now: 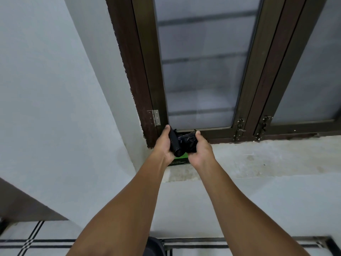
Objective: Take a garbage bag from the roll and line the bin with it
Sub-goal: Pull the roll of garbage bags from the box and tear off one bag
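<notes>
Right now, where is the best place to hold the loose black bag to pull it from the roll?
Pinch the crumpled bag at its loose end, from the right; the left hand already holds the tight roll beside it.

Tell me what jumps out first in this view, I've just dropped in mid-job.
Two bare forearms reach up the middle of the frame to a black garbage bag roll held over the concrete window sill. The left hand grips the roll while the right hand holds the crumpled loose bag end. Behind them stands a dark-framed frosted window, with a green-and-black box on the sill beneath the hands.
</notes>
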Demonstrator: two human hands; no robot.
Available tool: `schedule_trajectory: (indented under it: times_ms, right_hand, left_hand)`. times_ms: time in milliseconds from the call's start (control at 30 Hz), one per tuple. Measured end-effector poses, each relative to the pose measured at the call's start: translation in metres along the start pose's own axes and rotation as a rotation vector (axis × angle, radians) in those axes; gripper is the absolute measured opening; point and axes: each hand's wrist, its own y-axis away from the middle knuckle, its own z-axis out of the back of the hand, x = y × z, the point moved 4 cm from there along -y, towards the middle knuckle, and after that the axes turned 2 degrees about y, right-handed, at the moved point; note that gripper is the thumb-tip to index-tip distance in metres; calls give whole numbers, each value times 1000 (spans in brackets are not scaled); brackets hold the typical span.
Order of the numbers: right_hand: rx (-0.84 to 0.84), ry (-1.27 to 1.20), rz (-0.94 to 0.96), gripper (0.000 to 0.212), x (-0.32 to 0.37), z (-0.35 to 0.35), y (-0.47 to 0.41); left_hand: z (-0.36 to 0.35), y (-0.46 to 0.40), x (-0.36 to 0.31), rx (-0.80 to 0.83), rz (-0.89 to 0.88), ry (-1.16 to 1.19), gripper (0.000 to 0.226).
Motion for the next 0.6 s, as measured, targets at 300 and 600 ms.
schedule_trajectory:
  times_ms: [300, 600]
  right_hand:
    - [220, 1167, -78, 75, 30, 10, 2]
    - [341, 736, -25, 27, 25, -1, 11]
  left_hand:
    - [1, -3, -26, 24, -88, -495, 56]
    - [-11, 10, -18, 15, -34, -253, 58]
